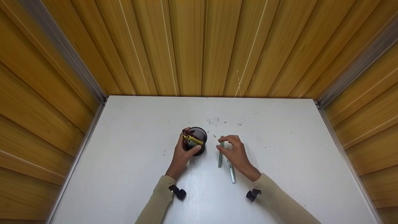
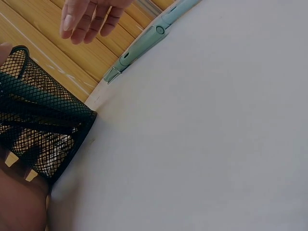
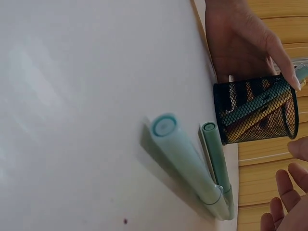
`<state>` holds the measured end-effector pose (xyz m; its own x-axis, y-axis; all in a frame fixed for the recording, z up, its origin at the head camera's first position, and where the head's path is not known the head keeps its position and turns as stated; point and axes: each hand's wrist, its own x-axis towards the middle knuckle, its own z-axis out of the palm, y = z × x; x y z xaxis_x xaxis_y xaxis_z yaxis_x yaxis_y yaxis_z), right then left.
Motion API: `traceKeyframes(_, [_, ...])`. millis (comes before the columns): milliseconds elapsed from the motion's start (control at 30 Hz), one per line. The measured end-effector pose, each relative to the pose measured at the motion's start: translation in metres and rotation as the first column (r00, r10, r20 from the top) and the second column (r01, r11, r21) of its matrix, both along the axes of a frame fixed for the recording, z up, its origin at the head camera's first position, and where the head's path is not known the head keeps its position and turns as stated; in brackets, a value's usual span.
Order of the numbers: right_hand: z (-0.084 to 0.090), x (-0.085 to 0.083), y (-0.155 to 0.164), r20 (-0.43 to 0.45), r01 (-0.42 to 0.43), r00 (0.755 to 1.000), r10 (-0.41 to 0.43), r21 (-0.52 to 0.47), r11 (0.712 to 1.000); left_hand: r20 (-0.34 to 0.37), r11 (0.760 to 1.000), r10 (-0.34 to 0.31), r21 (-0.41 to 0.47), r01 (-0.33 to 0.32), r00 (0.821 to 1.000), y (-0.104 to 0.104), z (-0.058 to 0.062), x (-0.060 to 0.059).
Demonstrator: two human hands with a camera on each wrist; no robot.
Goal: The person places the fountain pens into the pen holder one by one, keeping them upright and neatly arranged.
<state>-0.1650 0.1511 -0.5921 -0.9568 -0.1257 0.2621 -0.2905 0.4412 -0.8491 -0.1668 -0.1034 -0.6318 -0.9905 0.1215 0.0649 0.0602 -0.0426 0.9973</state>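
In the head view, the left hand (image 1: 182, 158) grips a black mesh pen cup (image 1: 201, 151), its thumb near the rim, and yellow pens (image 1: 196, 141) lean inside. The right hand (image 1: 237, 155) holds nothing; its thumb and fingers are parted over the upper part of a green pen (image 1: 220, 159) lying on the counter (image 1: 124, 155) to the right of the cup. A lighter green pen (image 1: 232, 175) lies nearer the person, just beside the right wrist.

In the left wrist view, the right hand's fingers hang above the green pen, apart from it, while the cup stands near the pen.

In the right wrist view, both pens lie close together, the left hand wraps the cup, and the right hand's fingers are spread, clear of the pens.
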Motion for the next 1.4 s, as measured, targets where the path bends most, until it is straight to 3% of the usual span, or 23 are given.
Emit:
traceKeyframes(800, [-0.029,0.026,0.027,0.132,0.037,0.991,-0.035,-0.015,0.999,0.015,1.0,0.005,-0.012,-0.004,1.0,0.0,0.001,0.002])
traceKeyframes(1400, [-0.038,0.029,0.038,0.122,0.031,0.992,-0.039,0.069,0.997,0.01,1.0,-0.006,0.008,0.005,1.0,0.0,-0.002,0.001])
